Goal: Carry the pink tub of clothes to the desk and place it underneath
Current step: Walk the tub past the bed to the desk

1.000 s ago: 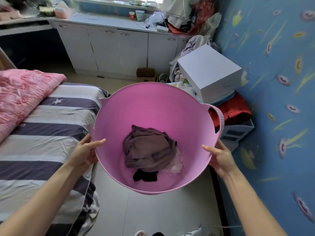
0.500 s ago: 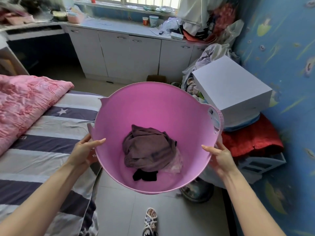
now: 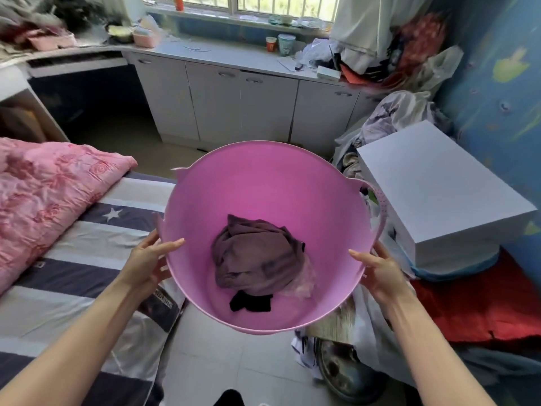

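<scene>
A person held a round pink plastic tub point(image 3: 263, 183) off the floor at the centre of the frame, the left hand point(image 3: 147, 260) clasped on its rim at 9 o'clock, thumb inside the wall, and the right hand point(image 3: 380, 269) clasped at 3 o'clock the same way. A crumpled mauve-brown garment point(image 3: 254, 259) lay in the bottom of the tub, with a small black cloth point(image 3: 250, 301) just beside it at 6 o'clock. A grey-and-navy striped bedsheet point(image 3: 87, 259) and a pink floral quilt point(image 3: 44, 197) filled the 9 o'clock side. A white rectangular box point(image 3: 439, 191) sat at 3 o'clock. White cabinet doors point(image 3: 234, 104) stood at 12 o'clock, and a dark open recess under the countertop point(image 3: 87, 98) showed at 10 o'clock.
</scene>
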